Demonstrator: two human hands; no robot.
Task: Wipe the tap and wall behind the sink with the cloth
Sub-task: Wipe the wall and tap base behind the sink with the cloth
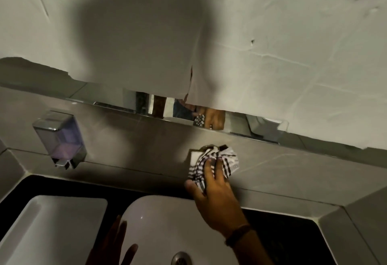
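Note:
My right hand (213,191) presses a bunched black-and-white checked cloth (213,162) against the grey tiled wall (146,145) just above the back rim of the white sink (159,218). The cloth covers something at the wall; a white edge shows at its left, and I cannot tell whether the tap is under it. My left hand (113,246) hovers low over the sink's left side with fingers spread and nothing in it. The sink's metal drain (181,258) shows at the bottom edge.
A clear soap dispenser (59,139) with purple liquid hangs on the wall at the left. A mirror mostly covered by white paper (272,65) fills the upper view. A second white basin (52,229) sits left on the black counter (282,229).

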